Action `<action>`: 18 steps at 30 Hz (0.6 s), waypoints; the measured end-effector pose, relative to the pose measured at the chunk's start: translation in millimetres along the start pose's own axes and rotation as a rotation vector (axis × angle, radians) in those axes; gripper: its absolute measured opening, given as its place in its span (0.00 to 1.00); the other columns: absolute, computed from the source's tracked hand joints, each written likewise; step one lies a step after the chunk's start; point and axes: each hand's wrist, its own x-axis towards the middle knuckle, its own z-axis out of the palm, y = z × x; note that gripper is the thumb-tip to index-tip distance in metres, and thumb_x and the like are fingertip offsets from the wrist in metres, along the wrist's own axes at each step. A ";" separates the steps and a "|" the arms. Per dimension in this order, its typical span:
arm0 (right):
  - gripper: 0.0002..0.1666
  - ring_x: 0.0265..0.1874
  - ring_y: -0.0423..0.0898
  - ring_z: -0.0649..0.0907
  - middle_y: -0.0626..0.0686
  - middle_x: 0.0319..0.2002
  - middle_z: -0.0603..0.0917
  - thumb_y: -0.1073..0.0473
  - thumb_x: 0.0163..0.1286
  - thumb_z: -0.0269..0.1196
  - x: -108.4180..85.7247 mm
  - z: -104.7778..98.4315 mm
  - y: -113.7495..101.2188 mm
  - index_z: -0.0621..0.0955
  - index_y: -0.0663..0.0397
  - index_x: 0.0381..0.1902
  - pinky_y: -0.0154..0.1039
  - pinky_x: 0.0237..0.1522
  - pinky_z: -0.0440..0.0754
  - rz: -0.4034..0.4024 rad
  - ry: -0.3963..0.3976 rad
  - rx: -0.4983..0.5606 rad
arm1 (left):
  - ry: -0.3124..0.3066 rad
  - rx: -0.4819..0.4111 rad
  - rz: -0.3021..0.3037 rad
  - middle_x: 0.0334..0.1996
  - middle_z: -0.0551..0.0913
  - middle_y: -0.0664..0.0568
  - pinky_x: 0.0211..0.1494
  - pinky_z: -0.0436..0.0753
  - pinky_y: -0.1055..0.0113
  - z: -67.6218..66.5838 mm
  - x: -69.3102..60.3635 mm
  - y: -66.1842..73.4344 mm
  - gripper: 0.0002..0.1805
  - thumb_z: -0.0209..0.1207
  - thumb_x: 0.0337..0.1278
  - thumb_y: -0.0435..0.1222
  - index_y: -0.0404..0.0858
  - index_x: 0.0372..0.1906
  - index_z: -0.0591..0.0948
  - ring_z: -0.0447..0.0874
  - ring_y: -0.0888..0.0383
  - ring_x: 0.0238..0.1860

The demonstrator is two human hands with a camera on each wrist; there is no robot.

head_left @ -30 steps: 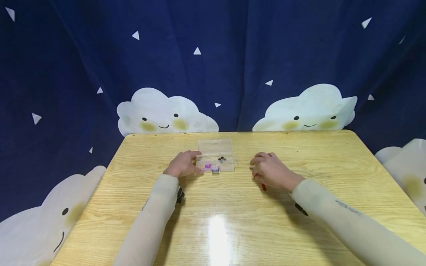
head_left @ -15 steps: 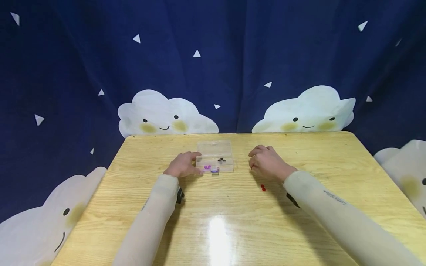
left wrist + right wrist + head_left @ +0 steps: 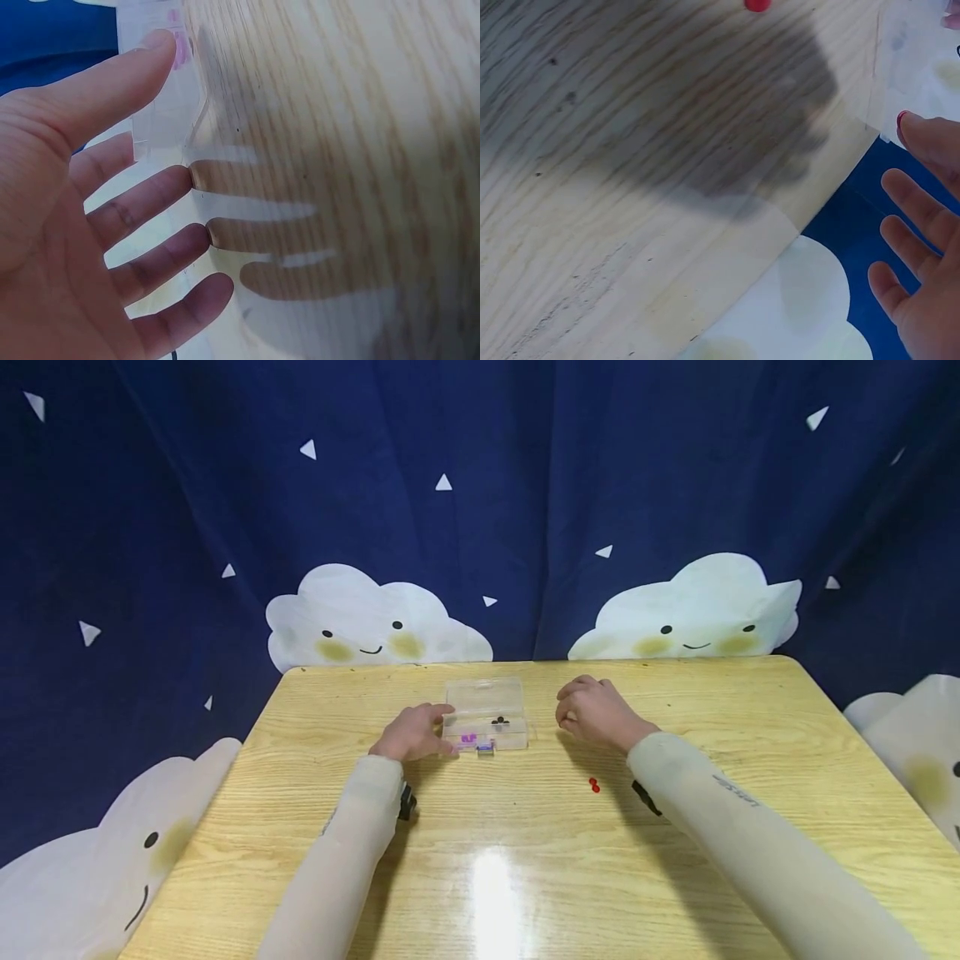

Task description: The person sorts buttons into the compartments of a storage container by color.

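Observation:
A small clear plastic box stands on the table with its lid raised at the back. My left hand grips its left end, thumb at the front and index finger behind; the other fingers spread loosely below in the left wrist view. Inside the box lie purple pieces at the left and round black pieces further right. To the right, my right hand is raised above the table, pinching a small red piece at the thumb tip; most of that piece is hidden.
Small round red pieces lie on the wooden table, nearer to me than the right hand. A dark blue curtain with white clouds hangs behind the far edge.
My right hand has lifted off the table and moved slightly left and away from me, uncovering the red pieces below it. The left hand keeps its hold on the box.

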 end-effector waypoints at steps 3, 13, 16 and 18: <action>0.06 0.57 0.59 0.79 0.55 0.53 0.86 0.60 0.64 0.66 2.3 -2.5 -3.0 0.90 0.45 0.32 0.62 0.50 0.76 -0.002 0.007 0.004 | -0.001 0.005 0.009 0.68 0.75 0.45 0.70 0.72 0.40 0.5 0.0 0.7 0.46 0.72 0.50 0.49 0.52 0.75 0.65 0.70 0.41 0.71; 0.07 0.58 0.58 0.78 0.55 0.54 0.86 0.60 0.65 0.65 17.8 -9.9 -19.3 0.90 0.47 0.33 0.62 0.54 0.74 0.015 0.003 0.030 | -0.003 -0.001 0.016 0.68 0.74 0.45 0.70 0.71 0.40 1.5 -1.9 0.5 0.47 0.72 0.50 0.50 0.51 0.75 0.64 0.70 0.40 0.71; 0.07 0.59 0.58 0.77 0.55 0.54 0.86 0.60 0.64 0.65 23.0 -11.1 -26.2 0.90 0.47 0.34 0.61 0.55 0.74 0.011 0.001 0.034 | 0.000 0.006 0.016 0.68 0.75 0.45 0.70 0.72 0.41 1.3 -1.5 0.4 0.47 0.72 0.49 0.50 0.52 0.75 0.65 0.70 0.41 0.70; 0.06 0.60 0.57 0.77 0.55 0.55 0.86 0.59 0.64 0.66 26.3 -12.1 -30.9 0.90 0.46 0.34 0.61 0.56 0.74 0.016 -0.006 0.041 | 0.003 0.006 0.016 0.68 0.75 0.45 0.70 0.72 0.41 1.3 -1.2 0.4 0.47 0.73 0.49 0.50 0.52 0.75 0.65 0.71 0.41 0.70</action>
